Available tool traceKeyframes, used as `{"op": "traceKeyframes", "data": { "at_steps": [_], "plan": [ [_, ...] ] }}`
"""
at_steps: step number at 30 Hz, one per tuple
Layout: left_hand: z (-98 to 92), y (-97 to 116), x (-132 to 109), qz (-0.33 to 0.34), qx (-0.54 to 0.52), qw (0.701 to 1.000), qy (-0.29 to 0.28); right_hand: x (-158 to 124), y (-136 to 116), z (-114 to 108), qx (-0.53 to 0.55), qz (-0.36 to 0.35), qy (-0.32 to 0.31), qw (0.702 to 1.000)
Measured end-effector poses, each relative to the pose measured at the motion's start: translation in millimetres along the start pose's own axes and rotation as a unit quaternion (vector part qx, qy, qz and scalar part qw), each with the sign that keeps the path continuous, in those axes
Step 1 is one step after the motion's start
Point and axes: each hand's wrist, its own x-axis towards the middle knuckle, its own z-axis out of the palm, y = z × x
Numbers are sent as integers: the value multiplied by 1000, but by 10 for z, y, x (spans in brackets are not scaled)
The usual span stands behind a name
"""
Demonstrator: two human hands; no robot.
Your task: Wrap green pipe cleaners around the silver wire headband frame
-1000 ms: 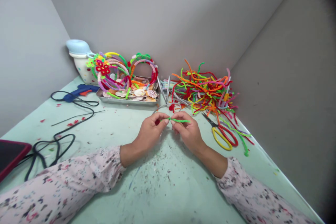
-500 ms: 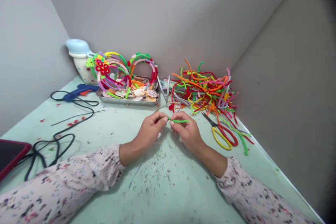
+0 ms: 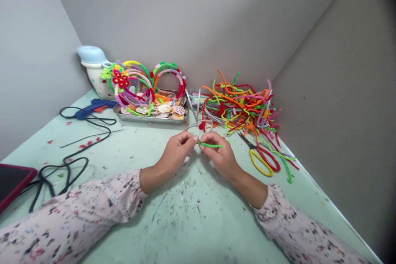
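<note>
Both hands meet over the middle of the table, fingertips almost touching. My left hand (image 3: 177, 150) is closed in a pinch on the left end of a green pipe cleaner (image 3: 213, 145). The thumb and index finger of my right hand (image 3: 221, 154) pinch the same pipe cleaner, and its free end sticks out to the right across the fingers. Just behind the fingertips curves a thin grey band (image 3: 201, 122); whether it runs into my left hand is hidden. A small white thing shows below the left fingers, too covered to name.
A metal tray (image 3: 148, 119) of shells and colourful wrapped headbands (image 3: 136, 78) stands at the back. Right of it lies a tangled pipe cleaner pile (image 3: 244, 103), with scissors (image 3: 262, 159) in front. A blue glue gun (image 3: 93, 108), black cord (image 3: 66, 169) and red-edged device (image 3: 15, 183) are left.
The green pipe cleaner's free end has dipped slightly, and the right fingertips have shifted a little on it. Both arms stay nearly where they were.
</note>
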Motion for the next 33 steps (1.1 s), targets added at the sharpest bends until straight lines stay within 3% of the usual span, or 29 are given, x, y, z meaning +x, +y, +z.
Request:
{"op": "traceKeyframes", "data": {
  "at_steps": [6, 33],
  "plan": [
    [5, 27, -6, -8, -1, 1000, 11, 28, 28, -6, 73, 41, 64, 994],
    [6, -52, 29, 17, 41, 999, -17, 60, 61, 0, 83, 49, 92, 991]
  ]
}}
